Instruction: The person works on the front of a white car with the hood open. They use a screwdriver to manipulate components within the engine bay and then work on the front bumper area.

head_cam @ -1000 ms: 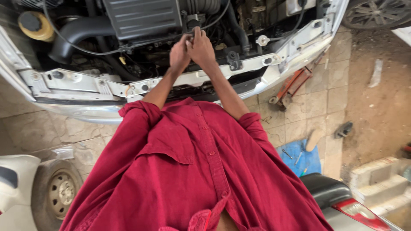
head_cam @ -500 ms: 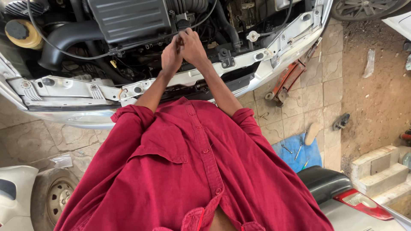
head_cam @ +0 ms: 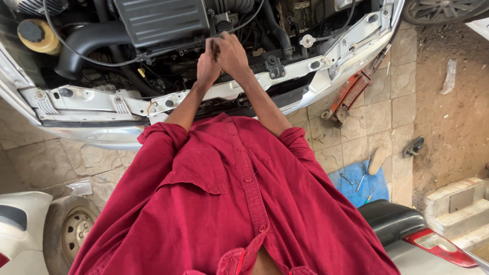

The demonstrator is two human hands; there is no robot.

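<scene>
Engine-bay fitting (head_cam: 218, 31) sits beside the black air box (head_cam: 162, 19), behind the silver front crossmember (head_cam: 285, 74). Left hand (head_cam: 208, 65) and right hand (head_cam: 230, 51) meet on it, fingers curled; grip contents cannot be told. Work looks mid-way, unfinished.

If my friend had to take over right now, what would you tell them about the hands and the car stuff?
Left hand: raised over the open engine bay, fingers pinched together on something small that I cannot make out.
Right hand: pressed right beside the left, fingers curled at the same spot, just in front of the black air box.
Both hands work above the silver front crossmember.
Nearby: tools lie on a blue cloth on the tiled floor, and an orange floor jack sits under the car's corner.
Done or left: cannot tell; the part between the fingers is hidden.
</scene>
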